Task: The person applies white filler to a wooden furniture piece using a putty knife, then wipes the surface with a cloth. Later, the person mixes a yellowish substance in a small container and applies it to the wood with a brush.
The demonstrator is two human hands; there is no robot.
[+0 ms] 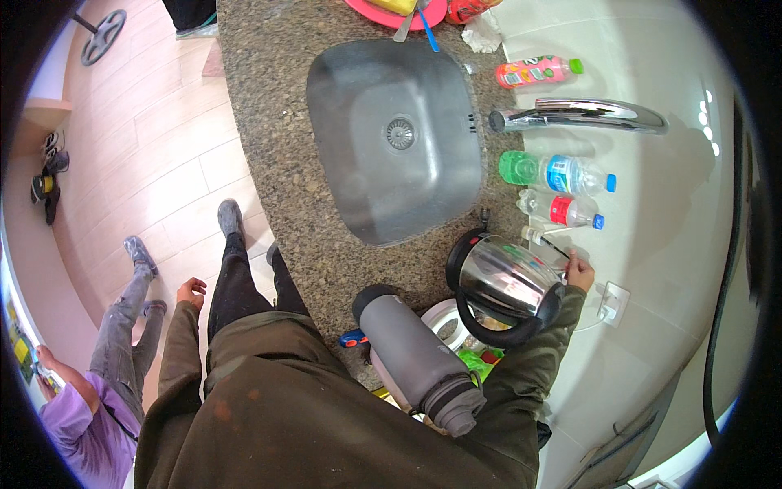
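My right hand [580,271] reaches behind the kettle, beside the wall, its fingers closed at the end of a thin black cord [555,248]. That cord runs to a small white piece [533,235] on the counter; whether it is a plug I cannot make out. Between my arm and the sink stands a shiny steel electric kettle [505,277] with a black lid and handle. My left hand [194,291] hangs at my side above the floor, loosely curled with nothing in it. Near my body a large grey water bottle [411,350] stands in front of the kettle.
The speckled stone counter [277,122] holds a steel sink [350,163] with a chrome faucet [603,114]. Plastic bottles [562,174] line the wall, near a wall socket [612,303]. A pink plate [383,15] with cutlery lies beyond. A person in purple [90,416] is at the left.
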